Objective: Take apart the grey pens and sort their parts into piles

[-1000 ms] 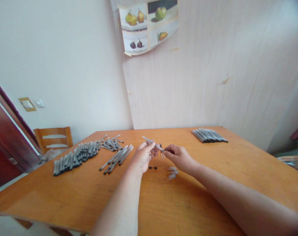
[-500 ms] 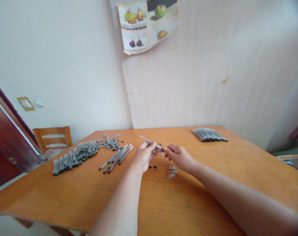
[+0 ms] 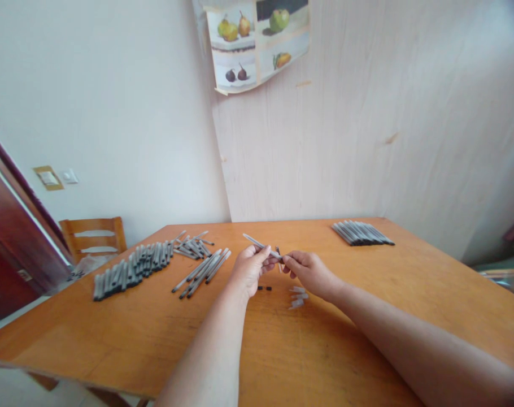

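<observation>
Between my hands is a pen (image 3: 253, 241) with a pale see-through barrel, slanting up to the left. My left hand (image 3: 249, 268) is closed around its barrel. The fingertips of my right hand (image 3: 306, 270) pinch the pen's dark end, touching it near the left fingers. Another thin dark-and-pale piece (image 3: 278, 250) shows behind the fingers; whether it is held or lies on the table I cannot tell. Below my hands lie small black plugs (image 3: 264, 288) and several clear caps (image 3: 297, 297).
On the wooden table (image 3: 316, 362), a long row of pens (image 3: 132, 271) lies at left, with a loose pile (image 3: 193, 246) and a smaller group (image 3: 201, 273) beside it. More pens (image 3: 362, 233) lie side by side at the back right. A chair (image 3: 94, 234) stands beyond the left edge.
The view has shifted slightly. Both hands keep their hold on the pen in nearly the same pose; the things on the table look unmoved.
</observation>
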Tool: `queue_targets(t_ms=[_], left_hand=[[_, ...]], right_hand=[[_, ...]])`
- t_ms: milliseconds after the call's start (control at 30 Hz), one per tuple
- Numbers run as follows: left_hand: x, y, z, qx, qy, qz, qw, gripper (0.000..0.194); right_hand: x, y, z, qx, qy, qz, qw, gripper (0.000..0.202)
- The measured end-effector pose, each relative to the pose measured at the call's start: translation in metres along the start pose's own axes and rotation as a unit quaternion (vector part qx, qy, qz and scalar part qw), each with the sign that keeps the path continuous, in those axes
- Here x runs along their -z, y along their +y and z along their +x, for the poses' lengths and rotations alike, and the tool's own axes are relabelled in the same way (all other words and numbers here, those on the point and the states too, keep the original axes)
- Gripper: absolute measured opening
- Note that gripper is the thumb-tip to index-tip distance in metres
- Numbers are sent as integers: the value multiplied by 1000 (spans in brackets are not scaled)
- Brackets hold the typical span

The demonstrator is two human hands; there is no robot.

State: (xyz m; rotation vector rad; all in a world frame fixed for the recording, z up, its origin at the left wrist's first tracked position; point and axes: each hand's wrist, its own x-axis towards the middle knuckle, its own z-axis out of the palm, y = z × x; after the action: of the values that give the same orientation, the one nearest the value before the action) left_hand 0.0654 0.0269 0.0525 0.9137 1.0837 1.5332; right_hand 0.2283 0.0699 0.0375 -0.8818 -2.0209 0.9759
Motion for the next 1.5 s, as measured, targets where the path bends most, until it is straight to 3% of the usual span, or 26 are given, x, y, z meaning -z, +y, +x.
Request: queue_targets(t_ms=[233,467,667,867,1067,1267,1500], left_hand=[[1,-2,2,1,9,11,1000,23],[0,-2,1,2,19,10,1000,25],[1,-3,2,3,17,17,1000,25],[-1,-2,1,-1,21,14,1000,25],[-1,-2,1,3,25,20,999,25],[-2,-1,0,2,32,14,999,26],[-3,-2,0,5,44,26,999,28]], right_hand=[[-1,2,2,17,45,-51,998,20],[0,2,1,1,7,-19,1000,30],[-1,0,1,22,48,-54,997,20],[-1,1,0,15,16,-48,999,29],[-2,4,2,21,52,-61,997,20],[-2,3,1,19,29,-55,998,27],[-3,7,2,33,59,-69,995,17]])
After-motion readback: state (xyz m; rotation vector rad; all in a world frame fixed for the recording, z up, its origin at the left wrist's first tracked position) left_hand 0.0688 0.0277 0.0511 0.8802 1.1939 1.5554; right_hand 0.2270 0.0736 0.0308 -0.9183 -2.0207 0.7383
